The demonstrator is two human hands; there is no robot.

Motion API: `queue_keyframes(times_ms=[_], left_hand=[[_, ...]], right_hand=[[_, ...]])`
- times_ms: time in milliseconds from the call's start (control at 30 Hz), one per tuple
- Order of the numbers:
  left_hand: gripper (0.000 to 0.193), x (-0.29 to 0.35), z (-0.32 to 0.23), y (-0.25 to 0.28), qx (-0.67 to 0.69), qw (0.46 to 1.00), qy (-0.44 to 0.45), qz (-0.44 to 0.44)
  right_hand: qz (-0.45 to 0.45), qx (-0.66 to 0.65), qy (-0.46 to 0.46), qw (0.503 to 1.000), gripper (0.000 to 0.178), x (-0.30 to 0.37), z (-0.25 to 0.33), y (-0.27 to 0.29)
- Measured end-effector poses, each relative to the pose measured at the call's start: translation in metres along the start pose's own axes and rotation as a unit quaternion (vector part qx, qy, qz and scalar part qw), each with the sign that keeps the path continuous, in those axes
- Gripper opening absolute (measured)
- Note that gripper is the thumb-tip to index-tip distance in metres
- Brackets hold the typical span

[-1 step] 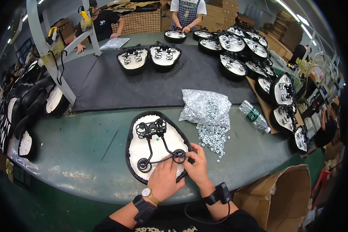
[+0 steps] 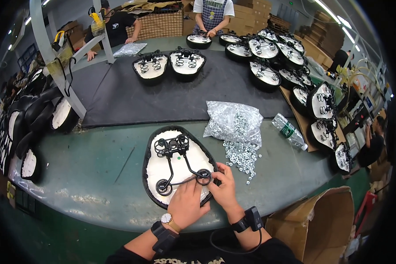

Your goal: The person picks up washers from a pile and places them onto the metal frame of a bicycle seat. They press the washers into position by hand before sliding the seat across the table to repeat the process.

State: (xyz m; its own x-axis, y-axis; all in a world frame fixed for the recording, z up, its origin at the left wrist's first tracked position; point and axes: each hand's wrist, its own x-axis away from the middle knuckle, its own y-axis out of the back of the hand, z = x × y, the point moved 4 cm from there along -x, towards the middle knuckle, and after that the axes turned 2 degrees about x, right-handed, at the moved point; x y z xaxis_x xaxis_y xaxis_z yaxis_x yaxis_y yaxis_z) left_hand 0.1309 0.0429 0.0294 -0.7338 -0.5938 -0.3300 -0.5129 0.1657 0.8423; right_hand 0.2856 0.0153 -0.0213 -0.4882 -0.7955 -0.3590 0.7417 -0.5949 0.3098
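Movement: no clear shift since the earlier frame; the upturned seat (image 2: 179, 168), left hand (image 2: 187, 207) and right hand (image 2: 225, 189) all match their former places.
Seat place: near edge of the table (image 2: 101, 185), in front of the person, white underside up, probably so that the black wire frame (image 2: 174, 146) can be reached.
Long axis: runs near to far, the far end leaning slightly left; the narrower end points away, the broad end toward the person.
Left hand: fingers (image 2: 188, 188) stretched out on the white underside by the cross wire, clenched on nothing that shows; they seem to steady the broad end.
Right hand: fingers (image 2: 223, 173) bent around the right rim beside the right coil (image 2: 203, 177); I cannot tell whether they pinch a small part.
Loose nuts (image 2: 243, 157): right of the seat, spilling from a clear bag (image 2: 233, 121), apparently kept within easy reach.
Bottle (image 2: 290, 132): lying right of the bag.
Dark mat (image 2: 119, 103): beyond, carrying two seats (image 2: 188, 63) side by side.
Seat pile (image 2: 265, 48): far right, undersides up.
Co-worker in a checked apron (image 2: 213, 15): at the far side, hands on another seat (image 2: 199, 39).
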Motion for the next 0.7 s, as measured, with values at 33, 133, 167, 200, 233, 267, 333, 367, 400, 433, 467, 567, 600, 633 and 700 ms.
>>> queue_keyframes(times_ms=[33,133,167,200,233,267,333,367,400,433,467,567,600,633,700], left_hand=[[0.076,-0.001,0.000,-0.001,-0.010,1.000,0.001,0.001],[0.078,-0.003,-0.002,0.000,-0.015,1.000,-0.004,0.007],[0.078,-0.003,-0.003,0.000,-0.015,1.000,-0.003,0.010],[0.078,-0.003,-0.002,-0.001,-0.018,1.000,-0.004,0.008],[0.078,-0.002,0.000,-0.003,-0.019,1.000,-0.003,0.009],[0.078,-0.002,0.001,-0.003,-0.019,1.000,-0.001,0.010],[0.080,-0.001,0.001,-0.003,-0.021,0.999,0.004,0.024],[0.082,-0.001,0.001,-0.004,-0.019,0.999,0.008,0.040],[0.082,0.000,0.002,-0.004,-0.021,0.999,0.011,0.041],[0.081,0.000,0.001,-0.002,-0.026,0.999,0.009,0.036],[0.081,0.002,-0.001,-0.001,-0.030,0.999,0.008,0.032],[0.079,0.001,-0.001,-0.001,-0.015,0.999,0.016,0.033],[0.079,0.000,-0.001,-0.001,-0.015,0.999,0.015,0.035],[0.078,-0.002,-0.002,-0.001,-0.016,0.999,0.012,0.033],[0.076,-0.006,-0.004,0.002,-0.019,0.999,0.008,0.032]], right_hand=[[0.005,-0.007,-0.014,1.000,0.021,0.000,-0.003,0.000],[0.014,-0.009,-0.028,0.999,0.022,0.001,-0.008,0.003],[0.011,-0.009,-0.027,1.000,0.022,0.001,-0.013,0.005],[0.044,-0.045,-0.021,0.998,0.024,0.000,-0.018,0.005],[0.078,-0.081,-0.015,0.994,0.027,-0.001,-0.021,0.007],[0.077,-0.082,-0.011,0.994,0.027,-0.002,-0.025,0.015],[0.165,0.046,0.078,0.982,0.038,-0.002,-0.018,0.027],[0.166,0.045,0.079,0.982,0.038,-0.004,-0.015,0.034],[0.196,0.137,0.136,0.961,0.043,-0.007,-0.006,0.037],[0.222,0.225,0.194,0.929,0.049,-0.008,0.007,0.039],[0.232,0.265,0.208,0.913,0.050,-0.010,0.022,0.040],[0.260,0.318,0.243,0.879,0.049,-0.010,0.032,0.037],[0.262,0.306,0.241,0.883,0.046,-0.007,0.031,0.035],[0.261,0.305,0.238,0.884,0.046,-0.005,0.027,0.033],[0.229,0.294,0.277,0.886,0.050,-0.002,0.025,0.030]])
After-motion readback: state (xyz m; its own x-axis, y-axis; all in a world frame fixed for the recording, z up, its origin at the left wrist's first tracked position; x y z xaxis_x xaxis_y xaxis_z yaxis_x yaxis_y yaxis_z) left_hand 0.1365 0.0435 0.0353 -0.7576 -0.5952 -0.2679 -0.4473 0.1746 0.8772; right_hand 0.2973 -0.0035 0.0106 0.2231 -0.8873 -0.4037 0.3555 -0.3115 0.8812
